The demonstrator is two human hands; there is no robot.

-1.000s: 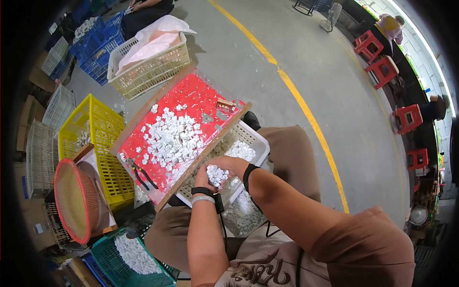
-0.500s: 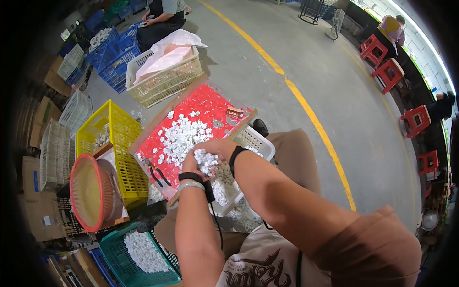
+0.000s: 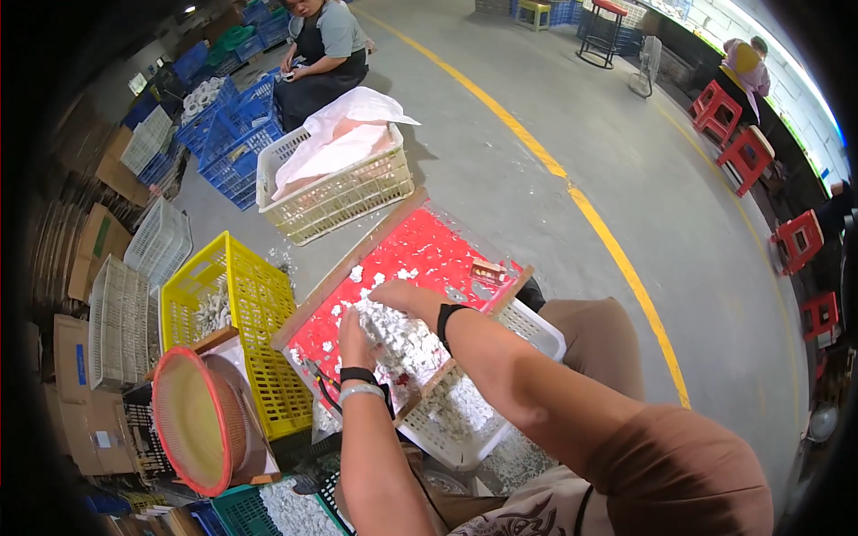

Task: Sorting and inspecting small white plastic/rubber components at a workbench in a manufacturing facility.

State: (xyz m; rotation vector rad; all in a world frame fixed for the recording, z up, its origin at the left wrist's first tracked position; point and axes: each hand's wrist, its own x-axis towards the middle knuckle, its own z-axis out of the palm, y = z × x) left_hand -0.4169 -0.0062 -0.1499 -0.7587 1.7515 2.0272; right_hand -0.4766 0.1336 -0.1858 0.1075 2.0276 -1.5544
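gathering around a loose heap of small white knobbly pieces [image 3: 402, 344], two bare hands sit on a red tabletop [image 3: 420, 239] edged with wooden strips. the heap lies between the palms, toward the near side of the red surface, with a few more pieces scattered beyond it. the left hand [image 3: 354, 338] stands on edge along the heap's left side, its fingers fairly straight, close together and laid against the pieces rather than closed on any. the right hand [image 3: 407, 302] bends in over the far right side; its fingertips are partly hidden, so i cannot tell how far they are spread or whether they grip anything. each wrist wears a black band, and the left also has a pale one.

just left of the left hand lies a pair of dark-handled pliers [image 3: 322, 386]. near the far right corner of the tabletop rests a small brown box [image 3: 487, 272]. a white perforated plastic basket [image 3: 540, 329] sits partly under the near edge, with more white bits in it. to the left are a yellow plastic crate [image 3: 279, 357] and a round orange-rimmed mesh sieve [image 3: 192, 420], tilted. below them is a green plastic crate [image 3: 239, 513] holding white pieces. beyond the tabletop, a cream slatted crate [image 3: 349, 204] carries pale pink sheeting [image 3: 344, 147], near a seated co-worker [image 3: 323, 62].
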